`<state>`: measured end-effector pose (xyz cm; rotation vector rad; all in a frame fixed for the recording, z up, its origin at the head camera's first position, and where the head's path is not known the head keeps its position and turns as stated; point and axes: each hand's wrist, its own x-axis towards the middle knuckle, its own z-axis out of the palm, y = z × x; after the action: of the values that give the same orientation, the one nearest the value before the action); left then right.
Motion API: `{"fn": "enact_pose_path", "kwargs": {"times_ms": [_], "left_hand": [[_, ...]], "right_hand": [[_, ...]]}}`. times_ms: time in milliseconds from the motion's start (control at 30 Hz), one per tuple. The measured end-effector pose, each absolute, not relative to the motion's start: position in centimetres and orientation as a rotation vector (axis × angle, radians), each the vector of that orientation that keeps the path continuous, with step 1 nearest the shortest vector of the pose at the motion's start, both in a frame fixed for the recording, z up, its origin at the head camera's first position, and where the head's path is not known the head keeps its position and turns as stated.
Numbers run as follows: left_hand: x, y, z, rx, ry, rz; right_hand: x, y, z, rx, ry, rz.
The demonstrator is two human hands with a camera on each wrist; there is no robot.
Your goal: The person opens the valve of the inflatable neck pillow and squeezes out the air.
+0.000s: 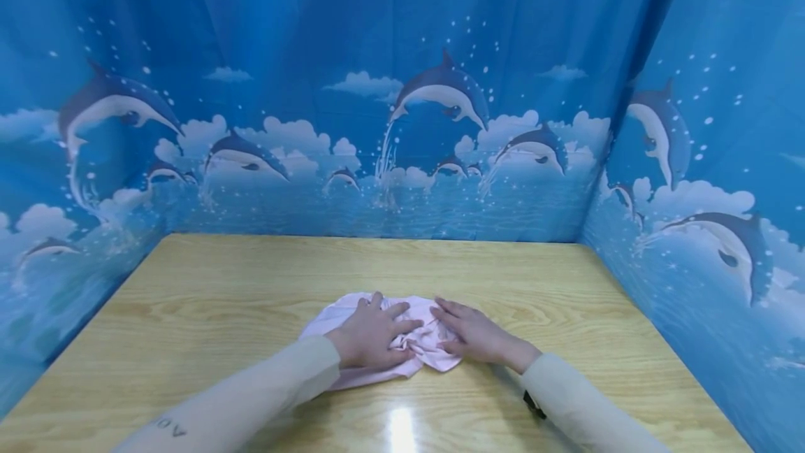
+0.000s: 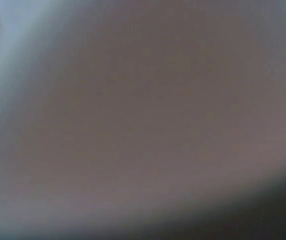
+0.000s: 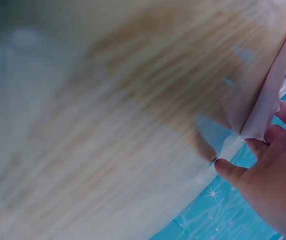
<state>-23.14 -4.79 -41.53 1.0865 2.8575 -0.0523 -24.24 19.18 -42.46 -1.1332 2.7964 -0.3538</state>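
A pale pink cloth [image 1: 330, 317] lies crumpled on the wooden table, its wrinkles bunched between the two hands. My left hand [image 1: 377, 333] rests on the middle of it with fingers spread. On the cloth's right edge lies my right hand [image 1: 484, 335], fingers extended and touching the fabric. The right wrist view shows the edge of the cloth [image 3: 263, 112] beside the fingers of the right hand [image 3: 278, 180]. A blurred surface fills nearly all of the left wrist view, so the left palm and what is under it are hidden.
The light wood-grain table [image 1: 251, 278] spreads out around the cloth. Blue curtains [image 1: 302, 89] printed with dolphins and clouds stand along its back and both sides. A glare spot shows near the front of the tabletop.
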Motion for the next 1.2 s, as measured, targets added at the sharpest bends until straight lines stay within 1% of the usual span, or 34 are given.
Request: {"fn": "enact_pose_path", "kwargs": {"times_ms": [167, 400, 633, 767, 967, 1200], "left_hand": [[-23.2, -5.1, -41.4, 1.102, 2.844, -0.016], [-23.8, -6.6, -41.0, 1.217, 2.795, 0.099], [-23.9, -7.3, -41.7, 1.290, 2.797, 0.120], [-23.9, -7.1, -42.0, 1.288, 2.826, 0.034], [-23.8, -6.9, -42.1, 1.252, 2.820, 0.007], [-23.6, -6.9, -42.1, 1.250, 2.809, 0.045]], "right_hand": [[-24.2, 19.3, -42.3, -1.129, 2.773, -0.344], [-24.0, 19.3, -42.2, -1.136, 2.765, -0.334], [-24.1, 19.3, -42.3, -1.155, 2.761, -0.378], [-24.3, 19.2, -42.1, -1.131, 2.770, -0.430], [-24.2, 19.1, -42.1, -1.023, 2.779, -0.538], [-24.0, 19.1, -42.2, -1.051, 2.907, -0.619]]}}
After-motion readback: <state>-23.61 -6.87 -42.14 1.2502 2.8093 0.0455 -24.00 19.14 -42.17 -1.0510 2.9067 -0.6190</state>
